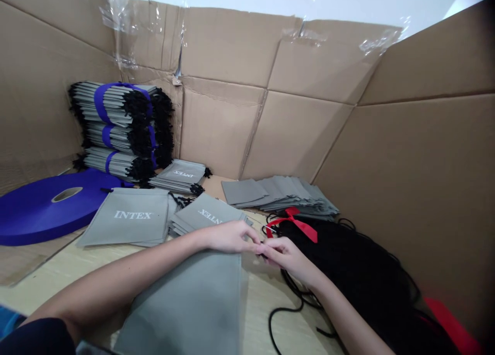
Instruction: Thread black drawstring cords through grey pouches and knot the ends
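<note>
My left hand [232, 237] and my right hand [280, 254] meet over the table, both closed in a pinch. A small bit of black cord shows between their fingertips; most of it is hidden by the fingers. Under my left wrist and forearm lies a plain grey fabric pouch [193, 303]. Loose black cords [284, 309] curl on the table below my right hand. Just beyond my left hand is a small pile of grey pouches printed INTEX [209, 208]. To the right lies a thick bundle of black cords [348, 272], tied with a red ribbon [296, 225].
Banded stacks of grey pouches [110, 131] rise at the back left, beside a roll of purple strap [38, 203]. More printed pouches [133, 216] lie left, a short stack [180, 174] behind them. Blank grey pouches [282, 192] fan out at the back. Cardboard walls [309, 107] enclose the table.
</note>
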The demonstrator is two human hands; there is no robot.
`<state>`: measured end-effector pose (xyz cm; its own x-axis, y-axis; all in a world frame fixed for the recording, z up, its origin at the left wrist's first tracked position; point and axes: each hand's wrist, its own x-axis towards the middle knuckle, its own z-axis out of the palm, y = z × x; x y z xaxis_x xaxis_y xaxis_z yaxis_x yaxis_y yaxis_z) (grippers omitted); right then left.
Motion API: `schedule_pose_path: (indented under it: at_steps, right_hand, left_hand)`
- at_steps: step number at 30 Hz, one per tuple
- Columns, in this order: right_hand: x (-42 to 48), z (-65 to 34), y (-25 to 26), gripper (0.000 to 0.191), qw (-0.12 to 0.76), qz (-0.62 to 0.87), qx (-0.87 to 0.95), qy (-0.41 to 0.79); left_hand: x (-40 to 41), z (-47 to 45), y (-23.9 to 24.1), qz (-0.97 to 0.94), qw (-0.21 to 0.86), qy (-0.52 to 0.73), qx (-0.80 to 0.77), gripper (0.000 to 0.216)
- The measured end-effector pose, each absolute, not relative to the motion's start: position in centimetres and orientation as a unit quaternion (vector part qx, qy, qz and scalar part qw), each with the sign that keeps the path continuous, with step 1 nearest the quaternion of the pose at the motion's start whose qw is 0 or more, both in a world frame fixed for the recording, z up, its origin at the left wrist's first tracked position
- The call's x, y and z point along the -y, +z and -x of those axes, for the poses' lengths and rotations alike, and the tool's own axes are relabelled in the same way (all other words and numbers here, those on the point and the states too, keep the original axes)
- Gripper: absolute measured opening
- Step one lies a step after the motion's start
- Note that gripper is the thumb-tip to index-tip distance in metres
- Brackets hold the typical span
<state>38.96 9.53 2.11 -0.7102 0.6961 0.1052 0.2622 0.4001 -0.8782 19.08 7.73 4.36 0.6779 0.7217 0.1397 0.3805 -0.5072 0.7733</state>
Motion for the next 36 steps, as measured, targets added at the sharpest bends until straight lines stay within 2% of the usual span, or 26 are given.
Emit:
schedule_pose_path:
  at_steps: [6, 15, 21, 27, 32, 36]
  right_hand:
    - [-9.5, -38.8, 0.9, 0.047, 0.318, 0.265, 0.700, 0.582]
    - [-8.3, -38.3, 1.9, 0.053, 0.352, 0.239, 0.655, 0.625]
    - [-8.0, -38.1, 2.1, 0.054, 0.354, 0.232, 0.647, 0.635]
    - [-8.5, -38.5, 1.9, 0.047, 0.358, 0.233, 0.673, 0.604]
    - [-8.2, -38.3, 2.0, 0.047, 0.435, 0.233, 0.722, 0.486]
    - [-7.6, -38.1, 1.7, 0.042, 0.432, 0.239, 0.769, 0.408]
  left_hand:
    - [-7.8, -19.2, 4.3, -0.811, 0.461, 0.236, -0.272, 0.046]
    - [-6.5, -19.7, 5.5, -0.814, 0.461, 0.274, -0.221, 0.030]
    - [-6.7, -19.6, 5.8, -0.801, 0.493, 0.256, -0.222, 0.024]
    - [-6.9, -19.1, 6.3, -0.789, 0.499, 0.295, -0.202, 0.024]
    - [-6.9, -18.8, 6.8, -0.789, 0.478, 0.327, -0.207, 0.023]
    - [-6.6, -18.9, 7.0, -0.785, 0.494, 0.323, -0.190, 0.024]
